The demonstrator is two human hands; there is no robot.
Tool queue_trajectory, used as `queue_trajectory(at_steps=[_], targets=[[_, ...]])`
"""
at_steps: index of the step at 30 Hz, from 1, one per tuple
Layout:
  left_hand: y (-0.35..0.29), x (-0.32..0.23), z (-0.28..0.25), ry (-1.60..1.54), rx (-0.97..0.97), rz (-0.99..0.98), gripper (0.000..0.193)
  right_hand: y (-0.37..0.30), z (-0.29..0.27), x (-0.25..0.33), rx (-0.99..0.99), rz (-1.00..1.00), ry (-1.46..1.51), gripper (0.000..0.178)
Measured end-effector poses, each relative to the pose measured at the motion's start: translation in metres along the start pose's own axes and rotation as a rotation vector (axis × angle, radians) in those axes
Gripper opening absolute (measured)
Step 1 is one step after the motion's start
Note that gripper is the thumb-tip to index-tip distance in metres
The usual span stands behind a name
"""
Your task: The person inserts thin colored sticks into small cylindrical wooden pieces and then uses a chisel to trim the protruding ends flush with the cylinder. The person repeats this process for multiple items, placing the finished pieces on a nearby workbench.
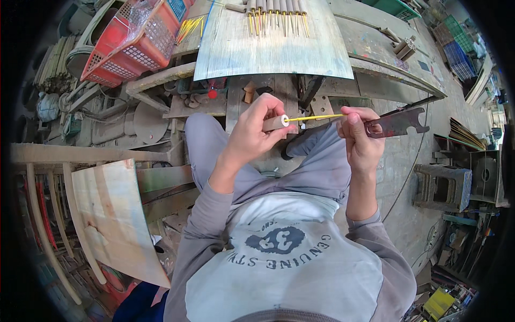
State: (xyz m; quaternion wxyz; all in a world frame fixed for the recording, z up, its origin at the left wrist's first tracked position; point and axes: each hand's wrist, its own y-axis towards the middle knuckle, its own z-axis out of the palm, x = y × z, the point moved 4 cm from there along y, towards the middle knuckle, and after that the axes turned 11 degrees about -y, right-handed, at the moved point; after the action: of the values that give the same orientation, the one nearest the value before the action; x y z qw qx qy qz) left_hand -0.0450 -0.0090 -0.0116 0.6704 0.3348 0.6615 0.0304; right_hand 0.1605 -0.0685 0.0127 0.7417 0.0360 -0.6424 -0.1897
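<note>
My left hand (248, 134) grips a short, thick-walled, pale brown tube (276, 124) over my lap, its open end turned to the right. A thin yellow stick (316, 117) runs level from the hole in that end to my right hand (362, 140). There, thumb and forefinger pinch the stick's far end. The same hand also holds a flat, dark, rusty metal tool (402, 124), which sticks out to the right and has a notched tip. How deep the stick reaches into the tube is hidden.
Ahead, a pale board (268, 56) lies on the workbench and bears a row of similar tubes (276, 6) with yellow sticks. Loose yellow sticks (190, 28) and a red plastic basket (131, 45) are to the left. A stool (442, 187) stands at right.
</note>
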Motion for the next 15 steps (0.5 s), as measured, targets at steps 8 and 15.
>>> queue_trajectory(at_steps=[8,15], targets=[[0.0,-0.004,-0.005,0.079,-0.026,0.089,0.025,-0.008,0.011,0.009,-0.095,-0.08,-0.166,0.014],[-0.004,-0.004,-0.007,0.005,-0.007,0.019,0.024,-0.014,0.016,0.006,-0.101,-0.096,-0.169,0.011]])
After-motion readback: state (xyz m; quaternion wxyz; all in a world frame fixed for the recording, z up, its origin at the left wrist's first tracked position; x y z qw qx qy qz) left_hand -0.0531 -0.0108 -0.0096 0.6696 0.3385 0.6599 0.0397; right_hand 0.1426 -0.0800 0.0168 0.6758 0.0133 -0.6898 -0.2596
